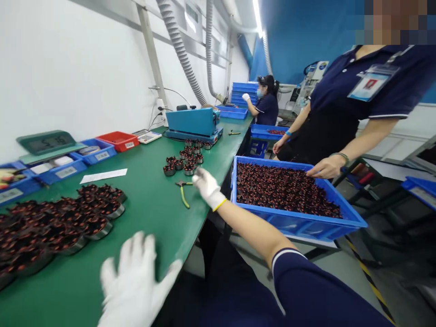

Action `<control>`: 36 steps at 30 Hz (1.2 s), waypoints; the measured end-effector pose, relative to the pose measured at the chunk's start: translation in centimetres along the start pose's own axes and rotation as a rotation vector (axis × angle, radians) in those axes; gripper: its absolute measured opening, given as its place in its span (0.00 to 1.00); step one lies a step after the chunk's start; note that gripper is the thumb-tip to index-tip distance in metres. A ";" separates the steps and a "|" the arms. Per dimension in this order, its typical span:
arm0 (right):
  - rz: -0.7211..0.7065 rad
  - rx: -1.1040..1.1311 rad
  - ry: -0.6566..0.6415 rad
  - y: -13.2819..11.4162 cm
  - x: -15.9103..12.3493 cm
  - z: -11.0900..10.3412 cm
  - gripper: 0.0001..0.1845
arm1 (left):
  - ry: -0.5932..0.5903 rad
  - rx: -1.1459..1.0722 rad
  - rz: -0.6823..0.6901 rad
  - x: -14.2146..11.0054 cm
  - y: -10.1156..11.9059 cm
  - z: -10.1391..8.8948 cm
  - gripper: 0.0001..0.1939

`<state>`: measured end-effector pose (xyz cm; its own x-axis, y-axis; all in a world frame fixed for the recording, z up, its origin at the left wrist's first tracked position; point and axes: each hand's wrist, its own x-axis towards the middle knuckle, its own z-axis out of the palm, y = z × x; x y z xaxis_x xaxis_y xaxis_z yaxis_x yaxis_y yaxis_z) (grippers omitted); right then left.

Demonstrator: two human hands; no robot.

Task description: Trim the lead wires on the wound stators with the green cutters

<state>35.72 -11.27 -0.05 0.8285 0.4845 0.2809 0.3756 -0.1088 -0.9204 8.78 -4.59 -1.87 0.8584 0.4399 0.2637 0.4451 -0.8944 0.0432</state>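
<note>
My left hand [132, 284], in a white glove, hovers over the near edge of the green bench with its fingers spread and nothing in them; it is slightly blurred. My right hand [207, 187], gloved too, reaches out to the small group of motor stators [184, 159], metal rings with copper windings. Its fingers point at the nearest stator, loosely apart, and I make out nothing held in them; the tips are blurred. Beside that hand lies a pair of green-handled cutters [184, 193]. A large cluster of stators [61, 222] covers the bench at the left.
A blue crate [293, 217] full of stators stands right of the bench, with a co-worker's hand [329, 167] at its rim. A blue machine [190, 123], a red bin [117, 141], a paper strip [104, 176] and a scale [47, 144] are along the wall. Another person sits farther back.
</note>
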 end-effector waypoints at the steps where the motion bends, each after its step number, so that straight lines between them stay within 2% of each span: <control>1: 0.024 0.058 0.007 -0.1 0.9 -0.8 0.22 | 0.006 0.017 0.024 1.5 1.2 0.8 0.39; 4: 0.068 0.204 -0.046 -0.5 3.7 -2.2 0.22 | -0.063 -0.058 -0.010 6.8 3.4 2.8 0.42; 6: 0.077 0.268 -0.112 -0.9 5.8 -1.1 0.22 | -0.092 -0.114 -0.101 10.2 3.2 3.7 0.46; 7: 0.075 0.288 -0.155 -1.1 6.9 0.2 0.23 | -0.100 -0.138 -0.153 11.5 2.7 4.1 0.48; 10: 0.048 0.285 -0.314 -1.8 9.2 6.7 0.27 | -0.117 -0.217 -0.229 14.0 1.1 5.0 0.52; 13: -0.013 0.155 -0.452 -2.5 10.1 14.4 0.26 | -0.124 -0.231 -0.277 14.7 0.3 5.5 0.53; 15: -0.080 0.009 -0.495 -2.7 10.5 18.6 0.22 | -0.122 -0.262 -0.274 14.6 0.2 5.7 0.53; 17: -0.156 -0.149 -0.506 -2.6 11.3 21.7 0.22 | -0.120 -0.305 -0.257 14.4 0.1 5.6 0.52; 20: -0.252 -0.342 -0.528 -1.8 12.8 24.6 0.22 | -0.138 -0.338 -0.242 14.1 0.1 5.3 0.49; 24: -0.315 -0.511 -0.536 0.2 15.2 26.4 0.19 | -0.182 -0.366 -0.193 14.2 -0.2 5.0 0.45; 30: -0.319 -0.634 -0.391 2.7 18.6 25.3 0.15 | -0.176 -0.458 -0.202 15.2 -1.5 5.6 0.43; 34: -0.372 -0.625 -0.248 2.3 18.4 24.6 0.20 | -0.176 -0.471 -0.196 15.7 -1.9 5.9 0.45; 36: -0.429 -0.602 -0.229 1.7 17.6 24.7 0.22 | -0.175 -0.486 -0.196 15.7 -1.9 5.9 0.45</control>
<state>40.70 18.51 -3.39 0.4773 0.7512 0.4560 0.8600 -0.2925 -0.4182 22.92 4.52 -3.55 0.8194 0.5715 0.0434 0.4676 -0.7103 0.5261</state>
